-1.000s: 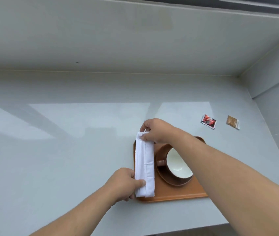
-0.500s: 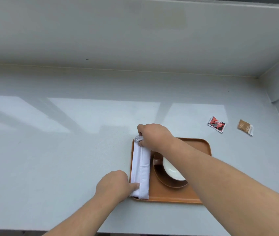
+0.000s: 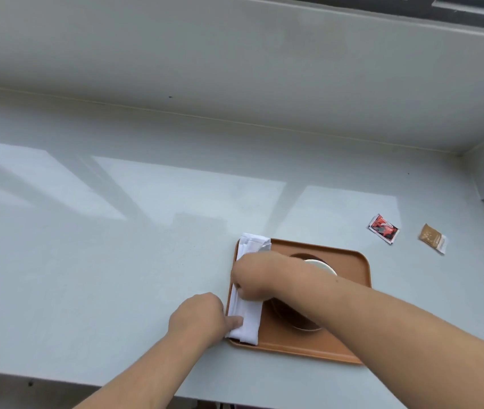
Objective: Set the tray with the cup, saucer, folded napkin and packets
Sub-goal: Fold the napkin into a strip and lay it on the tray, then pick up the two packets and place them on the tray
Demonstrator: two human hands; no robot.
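One head-worn wide-angle view looks forward and steeply down at the table (image 3: 116,261) from close above. The tray (image 3: 350,278) sits lower centre-right of the frame, the back wall (image 3: 234,69) fills the top, and both forearms enter from the bottom edge.

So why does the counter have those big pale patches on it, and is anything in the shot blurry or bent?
In the head view, the pale patches on the counter look like window light reflected off its glossy top; the right hand is slightly smeared by motion over the napkin, while the tray and two packets stay fairly sharp; the wide lens bows the back wall's straight seam.
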